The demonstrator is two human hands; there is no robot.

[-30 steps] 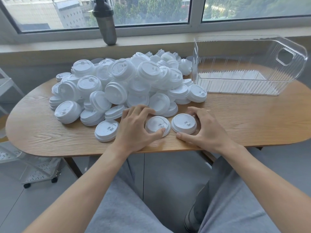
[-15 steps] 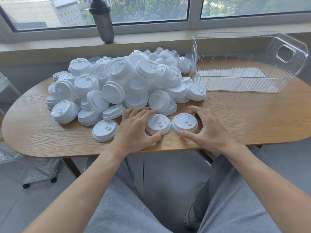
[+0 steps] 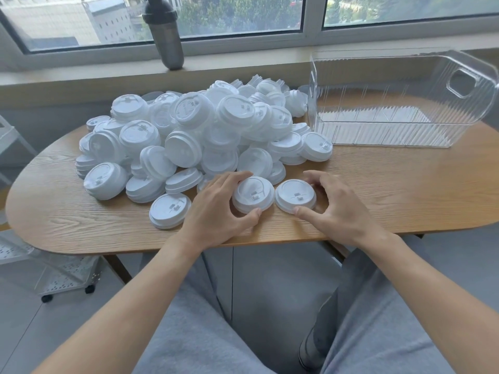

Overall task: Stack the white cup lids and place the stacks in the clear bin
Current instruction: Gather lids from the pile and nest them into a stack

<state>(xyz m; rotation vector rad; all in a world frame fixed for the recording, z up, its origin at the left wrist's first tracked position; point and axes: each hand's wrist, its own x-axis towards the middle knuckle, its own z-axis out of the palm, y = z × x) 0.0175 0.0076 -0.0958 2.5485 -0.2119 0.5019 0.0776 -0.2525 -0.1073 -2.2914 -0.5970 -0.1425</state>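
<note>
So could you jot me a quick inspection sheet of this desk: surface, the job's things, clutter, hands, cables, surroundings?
Surface: oval wooden table, bare wood along its near edge and right side.
Job's things: big loose heap of white cup lids on the left half; two single lids lie side by side at the front, the left lid and the right lid; clear bin at the right rear, no lids seen inside.
Clutter: nothing seen on the table.
Hands: left hand grips the left lid; right hand grips the right lid.
Cables: nothing seen.
Surroundings: dark shaker bottle on the windowsill; white wheeled rack on the floor at left.
</note>
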